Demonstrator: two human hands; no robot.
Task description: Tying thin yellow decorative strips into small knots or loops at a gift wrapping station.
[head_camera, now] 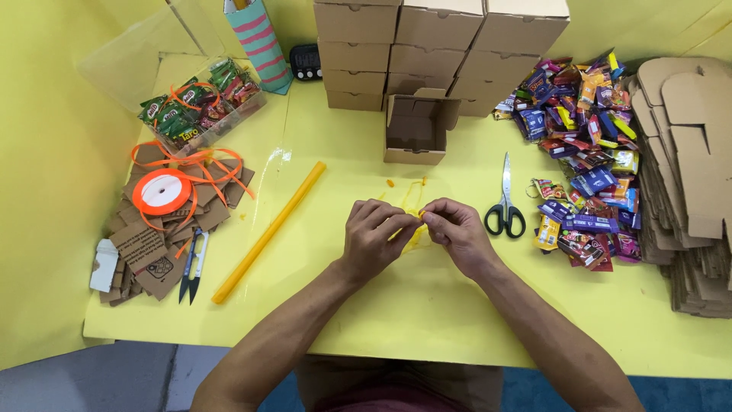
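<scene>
1. Bare yellow table [427, 305] runs along the lower middle of the frame, open on both sides of the forearms.
2. Centre left, a long yellow stick [268, 232] lies slantwise, barring the way to the orange ribbon spool [162, 191] and the thread snips [194, 265].
3. Centre right, scissors [505, 200] lie just beside the right hand [460, 231].
4. Upper middle, an open small box [415, 128] and stacked boxes [438, 49] close off the back.
5. At right, a snack packet heap [583, 152] and flat cardboard stacks [690, 191] fill the edge.

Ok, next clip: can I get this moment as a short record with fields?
Left hand: pinching yellow ribbon
Right hand: pinching the same ribbon
Surface: yellow table
Right of hands: scissors, snack packets, flat cardboard
Left of hands: yellow stick, orange spool, snips
Behind: open box, stacked boxes
</scene>
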